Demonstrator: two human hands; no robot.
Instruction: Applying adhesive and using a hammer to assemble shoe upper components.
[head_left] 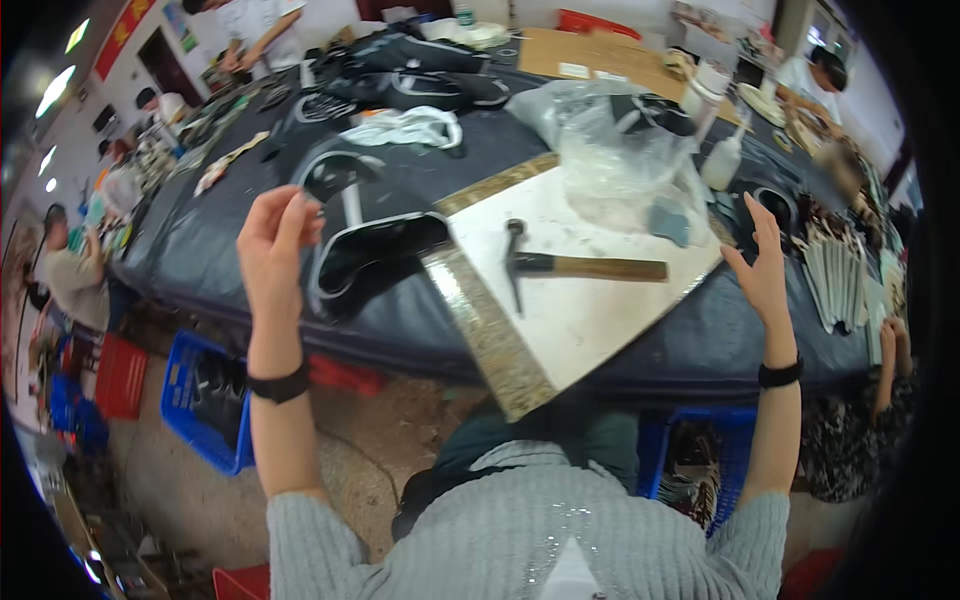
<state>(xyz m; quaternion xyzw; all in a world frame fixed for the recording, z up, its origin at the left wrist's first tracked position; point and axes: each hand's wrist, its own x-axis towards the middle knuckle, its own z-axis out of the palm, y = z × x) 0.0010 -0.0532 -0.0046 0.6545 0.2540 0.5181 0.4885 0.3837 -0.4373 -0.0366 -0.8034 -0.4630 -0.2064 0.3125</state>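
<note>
My left hand (274, 240) is raised at the left, over the dark table cover. Its fingers are curled, thumb and fingertips close together; anything pinched there is too small to make out. Just right of it lies a glossy black curved piece with a white edge (385, 248), perhaps a shoe part. My right hand (765, 262) is held up at the right, thumb and fingers apart, with nothing in it. Between my hands a hammer (600, 267) with a wooden handle rests on a white board (560, 335). Neither hand touches it.
A clear plastic bag (620, 165) covers the board's far corner, with a white squeeze bottle (722, 160) beside it. Black pieces (420, 88) are heaped at the back. Blue crates (238, 440) stand below the table. Several other people work around it.
</note>
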